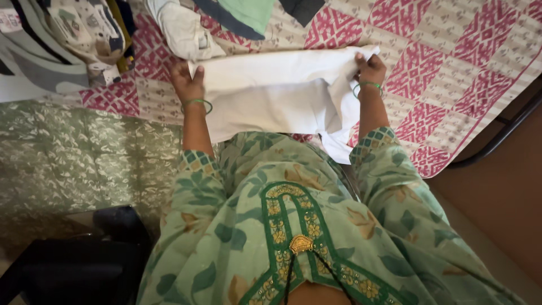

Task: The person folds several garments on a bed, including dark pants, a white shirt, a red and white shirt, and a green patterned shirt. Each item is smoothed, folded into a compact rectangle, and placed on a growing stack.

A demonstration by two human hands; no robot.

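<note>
Lying flat, folded white cloth [271, 93]

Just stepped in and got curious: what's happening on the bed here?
A person in a green leaf-print tunic is working on a white garment spread across a pink-and-cream patterned quilt. The left hand pins one end of the cloth flat while the right hand grips the other end, where the fabric bunches. Each wrist wears a green bangle. A pile of other clothes lies further back on the quilt.
</note>
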